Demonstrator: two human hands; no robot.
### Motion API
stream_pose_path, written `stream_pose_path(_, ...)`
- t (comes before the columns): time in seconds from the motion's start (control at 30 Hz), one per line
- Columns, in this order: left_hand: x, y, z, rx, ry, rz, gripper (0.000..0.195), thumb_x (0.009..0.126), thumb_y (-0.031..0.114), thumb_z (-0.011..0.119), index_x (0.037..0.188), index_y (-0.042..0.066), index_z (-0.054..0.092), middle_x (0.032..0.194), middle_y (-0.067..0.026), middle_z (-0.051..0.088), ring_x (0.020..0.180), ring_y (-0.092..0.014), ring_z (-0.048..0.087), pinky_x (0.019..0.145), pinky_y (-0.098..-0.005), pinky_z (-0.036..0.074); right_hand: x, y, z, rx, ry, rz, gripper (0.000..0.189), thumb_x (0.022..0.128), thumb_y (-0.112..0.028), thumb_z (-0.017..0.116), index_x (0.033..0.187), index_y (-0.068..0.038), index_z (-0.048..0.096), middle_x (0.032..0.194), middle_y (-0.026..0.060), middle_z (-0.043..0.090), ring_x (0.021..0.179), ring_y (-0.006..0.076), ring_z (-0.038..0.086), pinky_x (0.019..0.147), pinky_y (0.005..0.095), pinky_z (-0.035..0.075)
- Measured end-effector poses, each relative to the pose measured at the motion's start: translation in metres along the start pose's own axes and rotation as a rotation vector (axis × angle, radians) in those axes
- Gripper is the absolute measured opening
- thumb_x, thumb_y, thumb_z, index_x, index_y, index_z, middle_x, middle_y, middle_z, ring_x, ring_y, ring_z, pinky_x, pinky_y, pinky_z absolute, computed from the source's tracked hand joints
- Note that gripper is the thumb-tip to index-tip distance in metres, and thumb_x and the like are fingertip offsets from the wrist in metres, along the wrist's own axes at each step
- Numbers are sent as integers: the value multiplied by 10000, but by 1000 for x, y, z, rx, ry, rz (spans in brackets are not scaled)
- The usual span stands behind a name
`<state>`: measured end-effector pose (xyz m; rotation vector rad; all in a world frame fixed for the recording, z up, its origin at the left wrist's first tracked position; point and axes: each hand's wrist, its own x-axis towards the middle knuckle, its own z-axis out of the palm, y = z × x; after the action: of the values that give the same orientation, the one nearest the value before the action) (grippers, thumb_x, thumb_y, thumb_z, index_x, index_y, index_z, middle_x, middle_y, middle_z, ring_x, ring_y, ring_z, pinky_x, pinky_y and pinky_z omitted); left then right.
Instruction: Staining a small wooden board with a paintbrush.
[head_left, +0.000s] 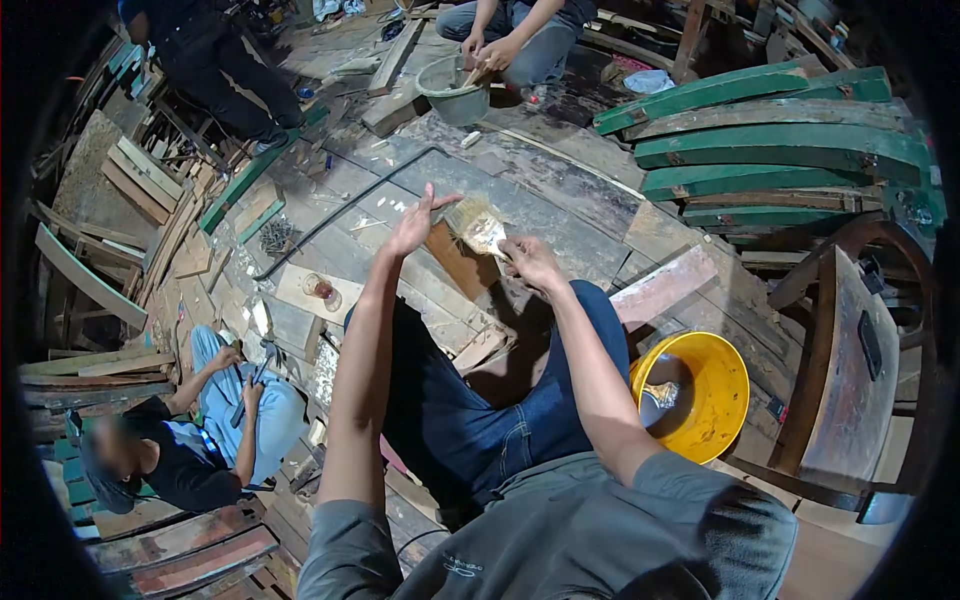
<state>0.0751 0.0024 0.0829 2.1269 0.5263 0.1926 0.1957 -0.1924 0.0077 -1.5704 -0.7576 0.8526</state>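
Observation:
A wide, worn paintbrush (478, 223) is held in my right hand (531, 262), its pale bristles pointing up and left. My left hand (414, 221) is raised just left of the bristles, its palm towards them and fingers spread from the thumb; it holds nothing. Below the brush lies a brown wooden piece (463, 259) on the plank floor. To my right stands a yellow bucket (731, 390) with a pale container and dark stains inside. A glass with reddish liquid (321, 289) rests on a light board (296, 283) at the left.
Stacked green curved beams (780, 146) fill the upper right, above a wooden chair (847, 360). One person squats by a grey bucket (454, 101); another sits lower left holding a tool; a third stands upper left. A bent black rod (352, 202) and nails (277, 234) lie on the floor.

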Motion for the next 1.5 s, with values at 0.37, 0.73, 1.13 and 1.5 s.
stream_pose_path(0.37,-12,-9,-16,124,14,-33,753,917,553,13,1209,123,558,1278,-171,486,1255,-338,364,1090,-374,185,18,102,31,-636,-60,210,418,857,-373,451,1042,-29,601,995,215,618,904,366,607,788,415,477)
stream_pose_path(0.73,-15,-16,-5,31,133,5,600,950,513,195,1178,118,585,1200,-167,553,1168,-289,471,1011,-357,323,20,144,30,-942,-232,471,272,659,-122,619,914,-55,686,1107,150,606,1037,301,581,849,369,480)
stream_pose_path(1.13,-20,-7,-18,414,400,143,455,741,418,675,1042,81,623,927,-188,640,899,-325,623,764,-379,493,4,120,28,-774,6,437,325,703,-208,540,975,-77,660,1070,167,612,1029,307,580,846,385,471)
stream_pose_path(1.5,-26,-13,-20,401,277,137,546,693,290,746,1185,154,554,1017,-171,632,971,-319,601,820,-379,466,-4,83,26,-765,-81,530,372,786,-332,534,1042,-87,647,1102,162,606,1045,305,572,867,414,460)
